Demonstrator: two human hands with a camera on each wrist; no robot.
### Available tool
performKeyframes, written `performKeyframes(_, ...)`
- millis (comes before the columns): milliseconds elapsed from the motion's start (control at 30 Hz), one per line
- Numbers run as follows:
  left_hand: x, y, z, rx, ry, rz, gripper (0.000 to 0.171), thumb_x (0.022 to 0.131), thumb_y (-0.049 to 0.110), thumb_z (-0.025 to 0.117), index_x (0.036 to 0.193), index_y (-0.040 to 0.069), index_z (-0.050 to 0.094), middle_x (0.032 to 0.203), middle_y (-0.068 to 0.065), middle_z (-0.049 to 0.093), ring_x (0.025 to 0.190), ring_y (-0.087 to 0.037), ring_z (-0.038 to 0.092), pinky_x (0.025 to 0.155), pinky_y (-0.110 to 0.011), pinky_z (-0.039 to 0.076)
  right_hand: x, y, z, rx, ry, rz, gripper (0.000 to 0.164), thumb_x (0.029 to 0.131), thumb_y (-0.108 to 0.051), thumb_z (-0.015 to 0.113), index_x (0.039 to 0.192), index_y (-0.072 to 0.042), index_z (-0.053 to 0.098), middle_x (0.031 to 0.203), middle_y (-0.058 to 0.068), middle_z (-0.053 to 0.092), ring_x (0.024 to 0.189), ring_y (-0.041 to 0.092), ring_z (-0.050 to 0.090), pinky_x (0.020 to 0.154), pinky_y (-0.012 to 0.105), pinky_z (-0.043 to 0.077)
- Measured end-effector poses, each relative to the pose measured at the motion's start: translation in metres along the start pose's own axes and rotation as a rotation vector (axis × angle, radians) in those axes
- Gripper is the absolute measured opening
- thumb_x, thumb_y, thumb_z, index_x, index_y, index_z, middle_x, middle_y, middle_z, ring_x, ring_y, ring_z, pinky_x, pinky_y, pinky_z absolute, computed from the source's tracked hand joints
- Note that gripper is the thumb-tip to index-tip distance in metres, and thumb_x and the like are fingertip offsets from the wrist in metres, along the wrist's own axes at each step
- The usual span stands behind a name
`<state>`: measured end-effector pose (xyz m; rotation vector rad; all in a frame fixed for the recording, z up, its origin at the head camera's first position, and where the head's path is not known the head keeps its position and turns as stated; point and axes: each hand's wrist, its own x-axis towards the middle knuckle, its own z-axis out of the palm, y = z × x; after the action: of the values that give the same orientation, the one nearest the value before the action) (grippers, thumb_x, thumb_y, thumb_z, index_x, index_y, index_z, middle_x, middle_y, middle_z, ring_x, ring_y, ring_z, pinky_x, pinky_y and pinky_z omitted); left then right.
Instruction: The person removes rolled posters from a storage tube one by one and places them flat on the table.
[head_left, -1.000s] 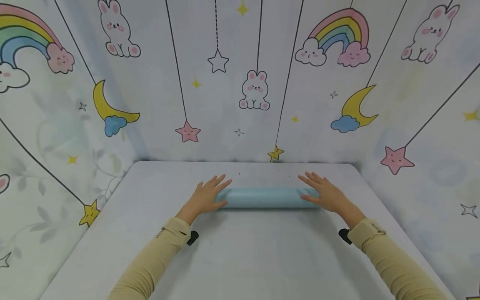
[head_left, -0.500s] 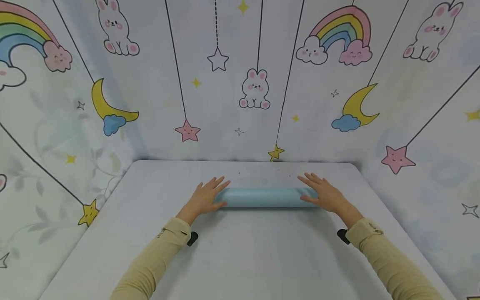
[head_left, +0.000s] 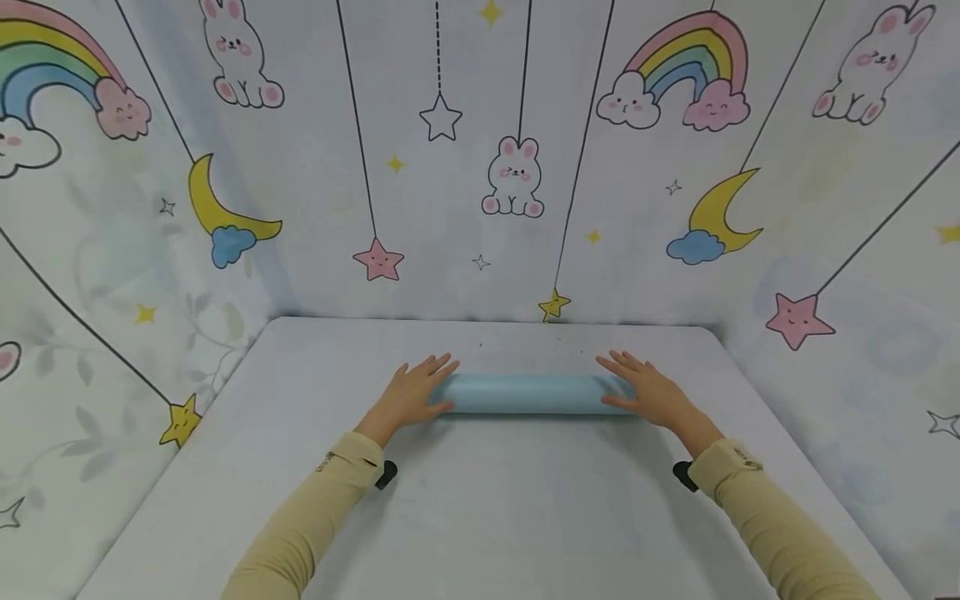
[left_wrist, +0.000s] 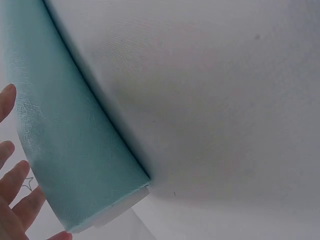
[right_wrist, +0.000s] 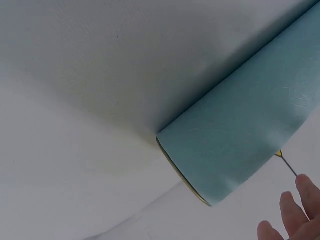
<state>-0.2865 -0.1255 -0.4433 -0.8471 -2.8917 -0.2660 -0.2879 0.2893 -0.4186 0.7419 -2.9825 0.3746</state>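
1. A light-blue roll (head_left: 531, 394) lies on its side on the white bench (head_left: 525, 508), toward the far edge, its long axis running left to right between the two hands.
2. Left hand (head_left: 408, 396): at the roll's left end, fingers spread and extended, thumb reaching inward across the roll in the head view. Nothing pinched.
3. Right hand (head_left: 654, 396): at the roll's right end, posture much the same, fingers fanned apart, thumb pointing inward. Nothing pinched.
4. Contact: head view shows both hands overlapping the roll's ends; cannot tell whether either one presses on it.
5. Left wrist view: faint creases on the roll's surface; a pale end piece (left_wrist: 122, 206) shows at its end, one fingertip close by.
6. Right wrist view: a thin yellowish rim (right_wrist: 182, 175) shows along the roll's other end; separated fingertips sit at lower right.
7. Forearms: left sleeve (head_left: 318, 508) and right sleeve (head_left: 772, 517) both pale yellow; a small black device (head_left: 386, 475) shows at the left wrist, a similar one at the right.
8. Behind the bench: white backdrop (head_left: 315, 167) printed with rabbits, rainbows, moons and stars.
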Motion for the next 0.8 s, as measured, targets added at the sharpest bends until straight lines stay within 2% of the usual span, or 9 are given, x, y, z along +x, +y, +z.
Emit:
performKeyframes(200,0.000,-0.002,0.004,0.017,-0.011,-0.011,0.069,0.086,0.046,0.058,0.142,0.014,0.034,0.147,-0.005,0.030,0.132,-0.029,0.030,0.096,-0.060,0.028,0.000,0.003,0.005,0.020,0.001,0.006,0.072,0.083,-0.041,0.064,0.142,-0.015,0.034,0.145,0.021,0.027,0.134,0.040,0.018,0.104,0.057,0.012)
performKeyframes(467,0.000,-0.004,0.007,0.028,-0.006,-0.024,0.069,0.086,0.048,0.057,0.142,0.014,0.035,0.145,-0.005,0.033,0.131,-0.029,0.032,0.096,-0.059,0.029,0.000,0.009,0.011,0.053,0.051,-0.042,0.070,0.082,-0.042,0.064,0.141,-0.018,0.036,0.142,0.024,0.031,0.131,0.043,0.022,0.101,0.060,0.017)
performKeyframes(800,-0.002,-0.005,0.009,0.015,0.008,-0.024,0.068,0.085,0.045,0.060,0.140,0.012,0.038,0.143,-0.006,0.037,0.130,-0.029,0.033,0.096,-0.059,0.029,0.001,0.013,0.013,0.011,0.012,-0.006,0.069,0.082,-0.041,0.065,0.140,-0.013,0.038,0.143,0.022,0.030,0.132,0.041,0.022,0.102,0.059,0.015)
